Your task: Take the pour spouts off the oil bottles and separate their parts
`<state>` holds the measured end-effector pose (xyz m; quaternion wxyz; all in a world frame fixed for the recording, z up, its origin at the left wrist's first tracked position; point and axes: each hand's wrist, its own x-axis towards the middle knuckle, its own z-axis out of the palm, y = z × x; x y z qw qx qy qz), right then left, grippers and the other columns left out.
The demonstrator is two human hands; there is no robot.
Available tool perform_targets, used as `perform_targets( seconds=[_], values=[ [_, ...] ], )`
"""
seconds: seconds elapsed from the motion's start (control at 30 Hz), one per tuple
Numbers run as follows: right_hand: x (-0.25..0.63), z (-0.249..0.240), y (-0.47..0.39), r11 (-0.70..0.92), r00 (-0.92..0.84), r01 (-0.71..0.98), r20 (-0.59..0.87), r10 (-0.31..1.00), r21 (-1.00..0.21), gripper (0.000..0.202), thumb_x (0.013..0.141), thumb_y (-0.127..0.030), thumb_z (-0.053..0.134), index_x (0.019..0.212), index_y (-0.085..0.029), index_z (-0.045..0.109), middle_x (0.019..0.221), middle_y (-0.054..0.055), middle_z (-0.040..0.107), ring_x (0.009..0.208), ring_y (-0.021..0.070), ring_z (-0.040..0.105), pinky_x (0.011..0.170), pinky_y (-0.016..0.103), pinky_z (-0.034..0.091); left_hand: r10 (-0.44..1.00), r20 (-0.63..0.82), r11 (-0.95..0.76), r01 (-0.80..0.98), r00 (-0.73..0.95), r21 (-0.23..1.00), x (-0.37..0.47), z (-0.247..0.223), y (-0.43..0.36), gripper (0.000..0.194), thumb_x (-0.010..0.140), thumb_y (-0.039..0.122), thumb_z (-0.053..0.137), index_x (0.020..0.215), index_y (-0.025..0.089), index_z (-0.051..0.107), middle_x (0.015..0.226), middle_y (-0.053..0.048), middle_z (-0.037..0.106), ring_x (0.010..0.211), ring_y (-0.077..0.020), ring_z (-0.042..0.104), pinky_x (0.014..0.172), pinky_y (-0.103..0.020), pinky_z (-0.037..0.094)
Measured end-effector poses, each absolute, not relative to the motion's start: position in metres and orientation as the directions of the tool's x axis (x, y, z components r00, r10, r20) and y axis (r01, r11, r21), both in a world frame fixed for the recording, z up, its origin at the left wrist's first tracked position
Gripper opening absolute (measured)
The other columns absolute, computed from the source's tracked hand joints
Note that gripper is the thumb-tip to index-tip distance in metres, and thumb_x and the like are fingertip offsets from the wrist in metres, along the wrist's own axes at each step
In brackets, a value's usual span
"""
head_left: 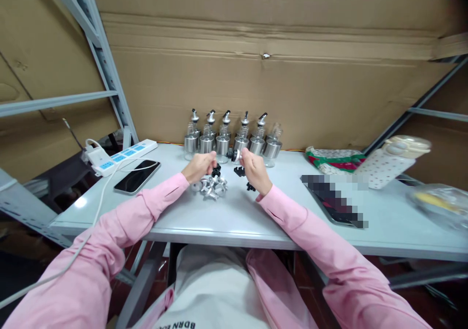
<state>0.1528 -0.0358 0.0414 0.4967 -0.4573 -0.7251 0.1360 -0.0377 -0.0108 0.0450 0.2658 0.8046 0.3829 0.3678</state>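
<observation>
My right hand (256,170) grips a bottle pourer stopper (234,155), its black ribbed end pointing left toward my other hand. My left hand (201,166) is closed, fingers pinched, a little apart from the stopper; whatever they hold is hidden. Just below, a pile of silver pourer caps (211,187) lies on the table, with small black parts (216,169) behind it. More black pieces (239,171) and a small black cluster (250,186) lie beside my right hand. Behind both hands stand several glass bottles with steel sleeves (242,144); the back ones carry silver pourers (226,118).
On the left are a phone (137,177), a power strip (124,156) and a white cable (98,207) crossing my left arm. At right lie a dark device (331,202), a patterned pouch (334,161), a tilted dotted bottle (393,163) and a plastic-wrapped item (442,202). Cardboard (256,85) walls the back.
</observation>
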Motion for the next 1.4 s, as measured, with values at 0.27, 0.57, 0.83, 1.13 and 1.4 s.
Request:
perform_targets(
  seconds=[0.27,0.57,0.83,1.13,1.4],
  values=[
    [0.163,0.049,-0.039,0.680,-0.568,0.672,0.792,0.222,0.292,0.034,0.095,-0.035,0.029,0.074,-0.018,0.049,0.066,0.004,0.050,0.064,0.0170,0.042,0.058,0.027,0.031,0.762,0.238,-0.340,0.059,0.602,0.938,-0.019,0.052,-0.044,0.066,0.068,0.081,0.031,0.065,0.016,0.042,0.043,0.006,0.039,0.033,-0.0035,0.030,0.036,-0.018,0.022],
    [0.163,0.050,-0.044,0.556,-0.659,0.691,0.718,0.222,0.462,0.034,0.092,-0.039,0.037,0.073,-0.017,0.054,0.063,0.003,0.050,0.065,0.0182,0.038,0.062,0.031,0.025,0.817,0.274,-0.441,0.244,0.506,0.864,-0.024,0.047,-0.039,0.061,0.074,0.075,0.029,0.053,0.017,0.037,0.040,0.006,0.034,0.037,-0.0059,0.030,0.041,-0.022,0.024],
    [0.160,0.050,-0.049,0.579,-0.648,0.682,0.735,0.197,0.446,0.032,0.092,-0.038,0.037,0.079,-0.016,0.057,0.065,0.004,0.052,0.067,0.0180,0.039,0.066,0.031,0.025,0.762,0.465,-0.639,0.403,0.451,0.655,-0.022,0.054,-0.045,0.035,0.082,0.042,0.030,0.058,0.018,0.033,0.050,0.006,0.031,0.049,-0.0072,0.029,0.048,-0.021,0.024],
    [0.158,0.052,-0.058,0.688,-0.656,0.601,0.742,0.135,0.406,0.041,0.094,-0.038,0.025,0.071,-0.017,0.052,0.063,0.004,0.046,0.063,0.0174,0.037,0.068,0.034,0.026,0.345,0.656,-0.907,0.419,0.672,0.048,-0.035,0.062,-0.042,0.040,0.087,0.049,0.024,0.062,0.019,0.035,0.051,0.003,0.037,0.046,-0.0095,0.034,0.048,-0.023,0.027],
    [0.158,0.052,-0.057,0.881,-0.517,0.473,0.815,0.262,0.017,0.045,0.094,-0.041,0.015,0.065,-0.020,0.043,0.058,0.001,0.042,0.057,0.0156,0.040,0.063,0.032,0.032,0.107,0.895,-0.863,0.487,0.433,-0.132,-0.067,0.086,-0.036,0.042,0.089,0.050,0.020,0.065,0.020,0.039,0.056,0.001,0.043,0.050,-0.0112,0.041,0.051,-0.024,0.033]
  ],
)
